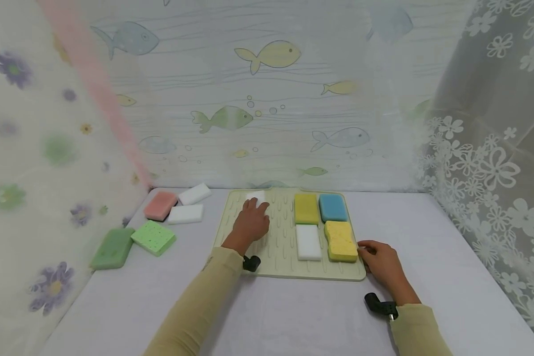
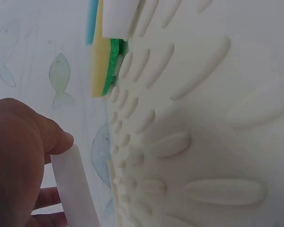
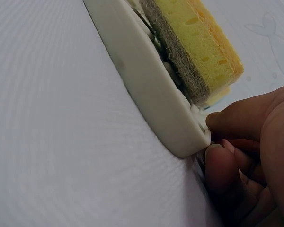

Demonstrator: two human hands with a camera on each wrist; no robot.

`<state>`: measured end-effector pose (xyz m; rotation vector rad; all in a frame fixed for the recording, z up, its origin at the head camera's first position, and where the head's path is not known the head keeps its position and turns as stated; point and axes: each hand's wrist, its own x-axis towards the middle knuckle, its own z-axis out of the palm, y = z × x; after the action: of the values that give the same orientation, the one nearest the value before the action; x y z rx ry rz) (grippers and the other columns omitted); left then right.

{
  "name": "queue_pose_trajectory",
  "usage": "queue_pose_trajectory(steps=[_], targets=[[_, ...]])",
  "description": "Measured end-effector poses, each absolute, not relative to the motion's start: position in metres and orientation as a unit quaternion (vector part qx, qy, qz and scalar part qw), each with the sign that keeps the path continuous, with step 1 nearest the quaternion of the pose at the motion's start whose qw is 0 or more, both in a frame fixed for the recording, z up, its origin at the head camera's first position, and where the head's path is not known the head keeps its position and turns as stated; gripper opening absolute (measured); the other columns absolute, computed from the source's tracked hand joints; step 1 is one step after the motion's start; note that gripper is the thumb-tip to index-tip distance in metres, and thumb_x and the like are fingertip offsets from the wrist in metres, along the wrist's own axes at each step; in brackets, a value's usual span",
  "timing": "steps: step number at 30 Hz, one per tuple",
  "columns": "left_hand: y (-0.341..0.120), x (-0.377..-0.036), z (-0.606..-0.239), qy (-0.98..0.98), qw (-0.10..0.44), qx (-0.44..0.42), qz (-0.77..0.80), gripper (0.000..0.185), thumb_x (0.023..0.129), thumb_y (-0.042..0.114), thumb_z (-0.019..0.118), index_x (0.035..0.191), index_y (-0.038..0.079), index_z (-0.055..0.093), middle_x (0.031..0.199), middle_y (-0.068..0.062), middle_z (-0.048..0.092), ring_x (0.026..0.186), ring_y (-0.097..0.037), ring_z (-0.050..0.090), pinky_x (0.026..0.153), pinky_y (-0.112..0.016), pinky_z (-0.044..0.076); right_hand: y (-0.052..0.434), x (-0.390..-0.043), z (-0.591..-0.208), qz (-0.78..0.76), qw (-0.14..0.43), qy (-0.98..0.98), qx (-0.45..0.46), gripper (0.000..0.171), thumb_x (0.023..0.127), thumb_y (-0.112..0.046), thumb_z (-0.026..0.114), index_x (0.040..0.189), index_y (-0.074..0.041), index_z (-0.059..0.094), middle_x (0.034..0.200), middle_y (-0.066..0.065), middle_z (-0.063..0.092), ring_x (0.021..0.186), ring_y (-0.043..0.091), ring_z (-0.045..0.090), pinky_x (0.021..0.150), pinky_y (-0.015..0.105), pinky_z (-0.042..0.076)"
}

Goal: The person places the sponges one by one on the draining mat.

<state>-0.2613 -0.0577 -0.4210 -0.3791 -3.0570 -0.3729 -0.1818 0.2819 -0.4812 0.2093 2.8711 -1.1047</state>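
Ribbed drying mat (image 1: 276, 247) at table centre. Left hand (image 1: 250, 221), at the mat's 11 o'clock, pinches a white sponge (image 1: 256, 196) against it. Right hand (image 1: 380, 259) at 4 o'clock, fingers curled, pinches the mat's corner beside the yellow sponge (image 1: 340, 241).

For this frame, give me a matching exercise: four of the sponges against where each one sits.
Things:
1. blue rectangular sponge
2. pink rectangular sponge
3. thin white foam block
4. yellow sponge with grey scouring pad

Places:
A. on the table left of the ribbed pale green mat
B. mat's near right corner, by the right hand
C. mat's far right corner
D. held by the left hand

Pairs: 1-C, 2-A, 3-D, 4-B
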Motion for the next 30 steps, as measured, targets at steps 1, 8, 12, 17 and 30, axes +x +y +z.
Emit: queue_pose_trajectory(steps=[1, 8, 12, 17, 30], targets=[[-0.056, -0.263, -0.422, -0.985, 0.017, -0.124, -0.117, 0.041, 0.101, 0.021, 0.045, 0.141, 0.013, 0.047, 0.147, -0.019, 0.036, 0.139, -0.038, 0.032, 0.098, -0.049, 0.046, 0.282, -0.182, -0.481, -0.358, 0.03, 0.931, 0.069, 0.043, 0.098, -0.032, 0.053, 0.129, -0.004, 0.06, 0.105, 0.013, 0.067, 0.083, 0.019, 0.058, 0.064, 0.026, 0.045], [-0.043, -0.268, -0.428, -0.984, 0.004, -0.135, -0.114, 0.04, 0.101, 0.023, 0.045, 0.14, 0.015, 0.048, 0.147, -0.016, 0.037, 0.139, -0.034, 0.032, 0.1, -0.048, 0.045, 0.282, -0.184, -0.483, -0.356, 0.032, 0.931, 0.074, 0.042, 0.098, -0.031, 0.053, 0.129, -0.004, 0.06, 0.105, 0.013, 0.067, 0.084, 0.019, 0.058, 0.064, 0.026, 0.045], [-0.037, -0.271, -0.431, -0.984, 0.006, -0.142, -0.106, 0.04, 0.101, 0.024, 0.046, 0.14, 0.016, 0.048, 0.146, -0.015, 0.038, 0.138, -0.033, 0.033, 0.1, -0.047, 0.046, 0.282, -0.184, -0.483, -0.36, 0.033, 0.929, 0.072, 0.042, 0.098, -0.031, 0.053, 0.129, -0.004, 0.06, 0.106, 0.014, 0.067, 0.083, 0.019, 0.058, 0.064, 0.025, 0.046], [-0.03, -0.273, -0.432, -0.983, 0.004, -0.153, -0.1, 0.039, 0.101, 0.024, 0.046, 0.139, 0.015, 0.049, 0.144, -0.015, 0.04, 0.135, -0.033, 0.035, 0.101, -0.045, 0.045, 0.282, -0.184, -0.483, -0.365, 0.034, 0.928, 0.071, 0.042, 0.098, -0.031, 0.053, 0.129, -0.004, 0.06, 0.106, 0.014, 0.067, 0.083, 0.019, 0.059, 0.064, 0.025, 0.046], [-0.015, -0.284, -0.441, -0.982, -0.031, -0.164, -0.089, 0.041, 0.102, 0.025, 0.042, 0.142, 0.019, 0.047, 0.149, -0.013, 0.036, 0.141, -0.032, 0.031, 0.103, -0.045, 0.044, 0.284, -0.185, -0.484, -0.359, 0.034, 0.93, 0.073, 0.043, 0.098, -0.034, 0.054, 0.129, -0.005, 0.06, 0.109, 0.014, 0.067, 0.091, 0.022, 0.06, 0.071, 0.029, 0.048]])
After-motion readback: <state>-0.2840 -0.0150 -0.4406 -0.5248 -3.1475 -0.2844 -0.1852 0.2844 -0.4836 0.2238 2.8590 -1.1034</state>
